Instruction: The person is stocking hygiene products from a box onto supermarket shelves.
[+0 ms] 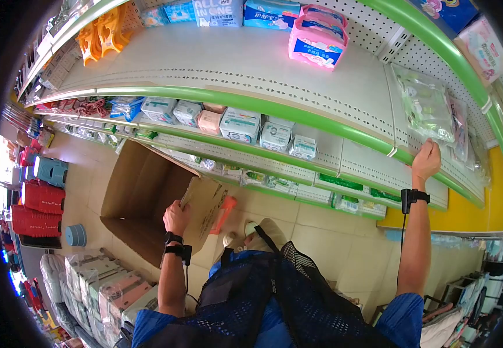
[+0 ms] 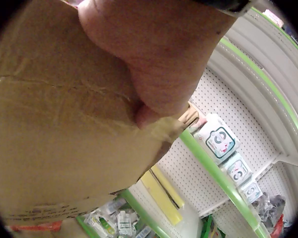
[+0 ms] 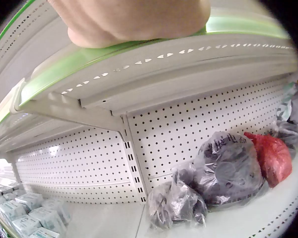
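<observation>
One cardboard box flap (image 1: 204, 203) is pinched in my left grip (image 1: 176, 218), while my right grip (image 1: 427, 159), its closure and hold unclear, is by a clear-wrapped package (image 1: 424, 104).

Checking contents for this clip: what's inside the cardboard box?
Only bare cardboard walls show inside the cardboard box; the flap at the left hand covers part, hiding whatever lies behind it.

Brown cardboard box (image 1: 141, 191), open, tilted, flap out. Clear plastic packet (image 1: 422, 104), green print, on shelf (image 1: 356, 93) near edge.
</observation>
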Available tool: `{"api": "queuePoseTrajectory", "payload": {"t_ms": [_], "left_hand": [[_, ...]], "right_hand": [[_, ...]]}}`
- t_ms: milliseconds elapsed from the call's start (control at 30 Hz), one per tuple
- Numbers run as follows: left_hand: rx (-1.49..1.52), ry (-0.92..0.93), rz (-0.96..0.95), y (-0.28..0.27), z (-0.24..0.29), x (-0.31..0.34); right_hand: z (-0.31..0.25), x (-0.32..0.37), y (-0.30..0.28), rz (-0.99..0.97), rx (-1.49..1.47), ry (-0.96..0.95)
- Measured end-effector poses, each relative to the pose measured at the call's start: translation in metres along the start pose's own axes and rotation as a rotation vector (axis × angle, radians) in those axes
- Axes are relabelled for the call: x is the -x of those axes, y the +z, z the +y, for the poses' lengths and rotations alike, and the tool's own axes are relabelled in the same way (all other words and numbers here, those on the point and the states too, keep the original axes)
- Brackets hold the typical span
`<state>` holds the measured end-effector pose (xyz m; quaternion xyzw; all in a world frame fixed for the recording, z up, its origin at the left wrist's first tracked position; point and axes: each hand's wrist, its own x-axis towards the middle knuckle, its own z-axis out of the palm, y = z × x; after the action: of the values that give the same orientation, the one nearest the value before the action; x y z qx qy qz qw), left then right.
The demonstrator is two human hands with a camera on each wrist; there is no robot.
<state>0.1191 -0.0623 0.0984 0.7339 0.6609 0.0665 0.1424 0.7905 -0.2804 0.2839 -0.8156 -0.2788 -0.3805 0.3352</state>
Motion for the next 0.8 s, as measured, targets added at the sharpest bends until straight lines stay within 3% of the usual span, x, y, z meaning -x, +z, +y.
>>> {"api": "queuePoseTrajectory", "payload": {"t_ms": [600,800], "left_hand": [[-0.001,0.033,-0.028,0.0024,-0.0056,-0.0062],[-0.016,0.007,-0.045,0.0046,-0.0079,-0.0065]], "right_hand": [[-0.0002,0.0004,0.0016,0.014,0.020,0.033],[-0.0017,-0.0011,-0.0040,-0.084,-0.019,0.082]]}}
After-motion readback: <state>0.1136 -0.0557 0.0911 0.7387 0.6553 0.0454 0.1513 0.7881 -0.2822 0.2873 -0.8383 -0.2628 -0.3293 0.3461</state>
